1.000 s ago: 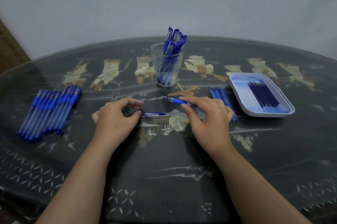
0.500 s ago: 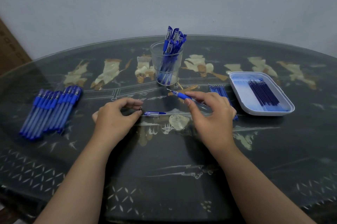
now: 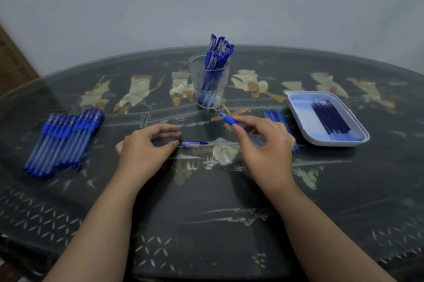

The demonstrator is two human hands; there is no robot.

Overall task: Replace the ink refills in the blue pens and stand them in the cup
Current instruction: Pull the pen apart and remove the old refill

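Pen [image 3: 226,118] swung up more toward 11 o'clock, tip nearly at cup [image 3: 195,75], gripped by right hand [image 3: 266,144]. Small dark bit [image 3: 178,138] pinched by left hand [image 3: 142,151], cap [image 3: 195,143] laid at its 3 o'clock.

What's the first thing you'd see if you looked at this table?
Probably the clear cup at the back middle, stuffed with blue pens standing up. Then the row of pens lying on the left, and the right hand holding one pen near the middle. A white tray of dark refills sits on the right.
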